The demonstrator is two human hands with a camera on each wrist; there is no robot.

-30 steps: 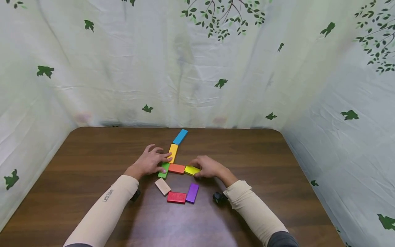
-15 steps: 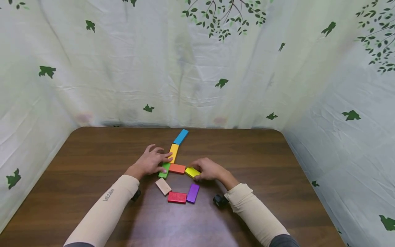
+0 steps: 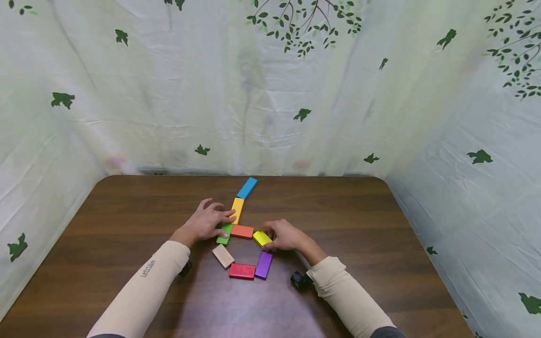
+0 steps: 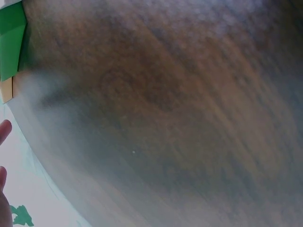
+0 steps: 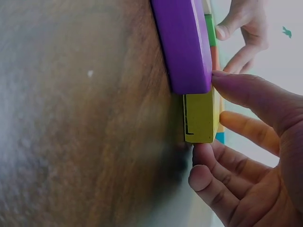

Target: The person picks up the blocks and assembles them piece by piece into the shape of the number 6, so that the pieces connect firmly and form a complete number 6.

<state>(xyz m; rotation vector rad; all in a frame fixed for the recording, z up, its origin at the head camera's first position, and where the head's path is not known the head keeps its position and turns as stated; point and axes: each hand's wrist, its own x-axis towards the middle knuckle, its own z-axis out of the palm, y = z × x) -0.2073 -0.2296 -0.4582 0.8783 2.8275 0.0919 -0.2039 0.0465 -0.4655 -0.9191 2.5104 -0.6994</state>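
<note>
In the head view my right hand (image 3: 285,235) pinches the yellow block (image 3: 261,238) between thumb and fingers, its far end close to the orange-red block (image 3: 243,231). The purple block (image 3: 264,265) lies just nearer me, close to my thumb in the right wrist view. My left hand (image 3: 207,220) has its fingers spread, one fingertip on the amber block (image 3: 238,204) and the thumb on the green block (image 3: 224,235). Only a couple of that hand's fingertips show at the left wrist view's edge, beneath the green block (image 4: 11,40).
A blue block (image 3: 247,188) continues the line beyond the amber one. Nearer me lie a beige block (image 3: 223,256) and a red block (image 3: 242,271), the red one beside the purple. Everything rests on a brown wooden table (image 3: 359,220) with leaf-printed white curtain (image 3: 211,94) around it.
The yellow block has turned, its near end swinging toward the purple block. My right hand has shifted slightly toward me with it. The left hand has stayed in place.
</note>
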